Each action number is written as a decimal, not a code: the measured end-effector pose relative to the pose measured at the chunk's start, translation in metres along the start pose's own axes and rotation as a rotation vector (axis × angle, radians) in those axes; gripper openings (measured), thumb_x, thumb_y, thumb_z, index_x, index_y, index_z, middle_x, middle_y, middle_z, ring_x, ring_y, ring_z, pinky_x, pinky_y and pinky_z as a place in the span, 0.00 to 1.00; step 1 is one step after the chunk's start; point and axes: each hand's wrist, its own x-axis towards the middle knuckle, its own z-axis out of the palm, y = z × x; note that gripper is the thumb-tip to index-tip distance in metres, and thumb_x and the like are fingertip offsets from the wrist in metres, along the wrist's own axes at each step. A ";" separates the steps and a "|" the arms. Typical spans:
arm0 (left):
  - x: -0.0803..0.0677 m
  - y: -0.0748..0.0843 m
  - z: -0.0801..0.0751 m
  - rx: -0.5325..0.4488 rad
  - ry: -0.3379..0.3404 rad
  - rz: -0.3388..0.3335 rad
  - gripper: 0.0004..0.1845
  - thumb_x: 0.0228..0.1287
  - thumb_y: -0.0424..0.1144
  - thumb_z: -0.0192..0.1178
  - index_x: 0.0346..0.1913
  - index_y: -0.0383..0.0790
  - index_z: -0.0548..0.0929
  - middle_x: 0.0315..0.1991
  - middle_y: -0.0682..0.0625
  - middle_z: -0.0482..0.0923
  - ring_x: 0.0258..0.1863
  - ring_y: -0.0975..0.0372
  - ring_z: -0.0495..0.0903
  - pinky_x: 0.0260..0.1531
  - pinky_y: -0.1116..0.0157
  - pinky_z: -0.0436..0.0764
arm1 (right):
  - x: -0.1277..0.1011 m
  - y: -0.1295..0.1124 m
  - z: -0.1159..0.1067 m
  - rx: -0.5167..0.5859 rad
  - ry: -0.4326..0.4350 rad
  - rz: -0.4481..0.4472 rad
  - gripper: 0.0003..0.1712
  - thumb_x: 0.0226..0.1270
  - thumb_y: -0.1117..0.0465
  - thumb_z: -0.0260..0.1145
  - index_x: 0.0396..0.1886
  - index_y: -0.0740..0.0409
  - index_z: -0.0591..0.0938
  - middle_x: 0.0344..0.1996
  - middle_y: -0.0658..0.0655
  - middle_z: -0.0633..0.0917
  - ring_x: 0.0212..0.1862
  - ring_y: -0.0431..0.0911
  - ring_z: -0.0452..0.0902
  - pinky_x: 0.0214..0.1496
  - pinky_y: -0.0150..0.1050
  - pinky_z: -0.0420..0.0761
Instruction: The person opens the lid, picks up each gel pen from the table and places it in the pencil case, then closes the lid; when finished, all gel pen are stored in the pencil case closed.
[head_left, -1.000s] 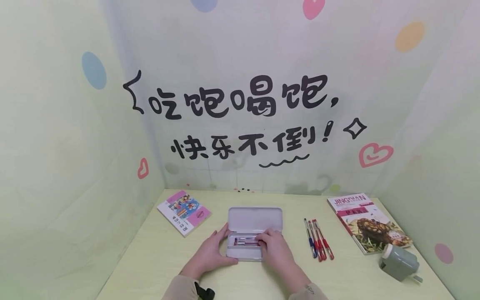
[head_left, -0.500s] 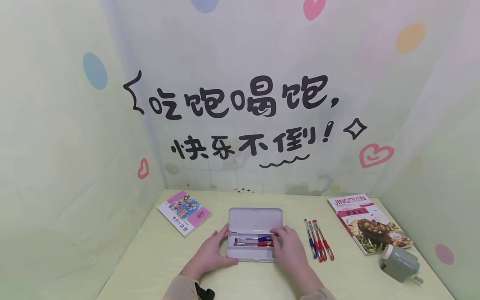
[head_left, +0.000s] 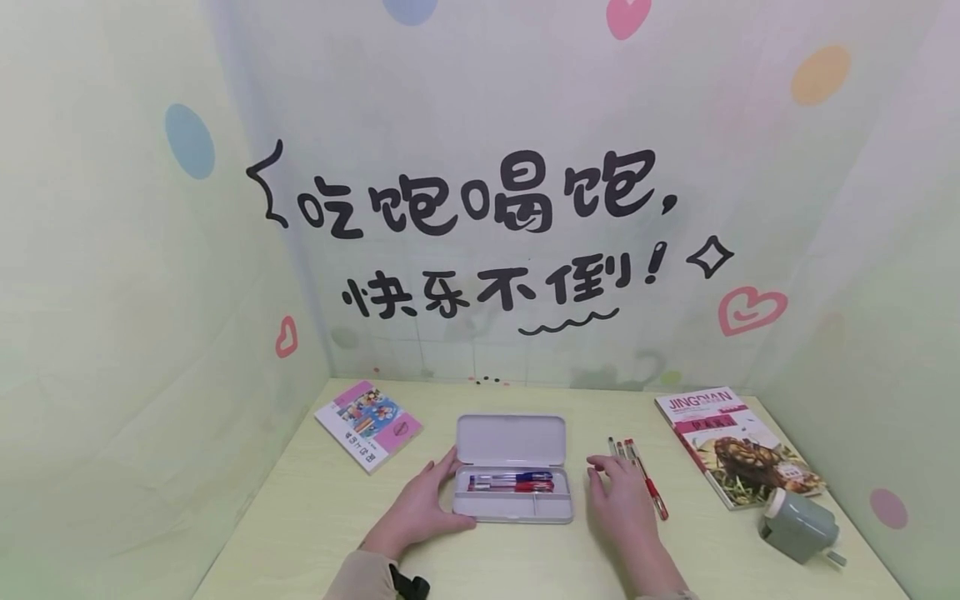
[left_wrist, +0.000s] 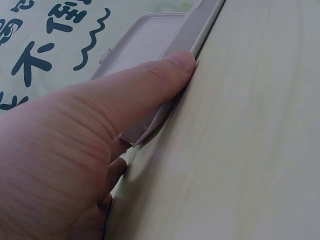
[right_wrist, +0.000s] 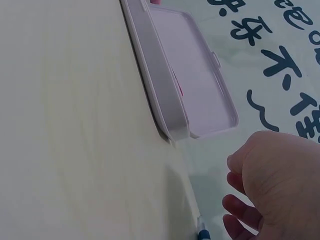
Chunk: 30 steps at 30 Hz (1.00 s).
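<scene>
A pale lilac pencil case (head_left: 495, 507) lies on the table with its lid (head_left: 512, 440) raised at the back. Blue (head_left: 534, 477) and red pens (head_left: 534, 487) rest in its rear compartment. My left hand (head_left: 420, 508) holds the case's left end, thumb along the front edge and fingers towards the back. Right of the case, my right hand (head_left: 626, 504) hovers near several loose pens (head_left: 655, 497), its fingers loosely bent and holding nothing. It hides part of those pens. In the right wrist view, a blue pen's tip (right_wrist: 203, 233) shows below the fingers.
A small pink booklet (head_left: 369, 427) lies at the back left. Towards the right are a magazine (head_left: 738, 450) and a grey-green box with a crank (head_left: 798, 527), like a pencil sharpener. Walls close in the table's back and sides.
My right hand has let go of the pens inside the case and moved right, out over the loose pens. The left hand stays at the case's left end.
</scene>
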 end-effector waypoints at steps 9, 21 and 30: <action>0.001 -0.003 0.000 -0.017 0.003 -0.006 0.75 0.42 0.66 0.86 0.90 0.43 0.54 0.82 0.57 0.74 0.85 0.27 0.58 0.82 0.25 0.59 | 0.002 0.019 -0.016 -0.002 0.015 0.079 0.16 0.80 0.61 0.67 0.60 0.60 0.89 0.59 0.69 0.87 0.62 0.69 0.82 0.66 0.69 0.84; 0.000 -0.003 -0.001 -0.016 -0.001 -0.012 0.75 0.43 0.66 0.86 0.90 0.45 0.54 0.83 0.57 0.72 0.85 0.27 0.57 0.82 0.24 0.58 | -0.003 0.040 -0.032 -0.097 -0.010 0.183 0.21 0.78 0.58 0.67 0.63 0.65 0.87 0.55 0.75 0.85 0.54 0.69 0.83 0.56 0.68 0.85; -0.001 -0.003 0.000 -0.013 -0.002 0.001 0.75 0.43 0.65 0.86 0.90 0.43 0.54 0.82 0.56 0.73 0.85 0.27 0.58 0.81 0.24 0.59 | -0.005 0.046 -0.040 -0.159 -0.015 0.247 0.22 0.77 0.59 0.65 0.62 0.69 0.85 0.58 0.79 0.84 0.55 0.74 0.82 0.58 0.72 0.84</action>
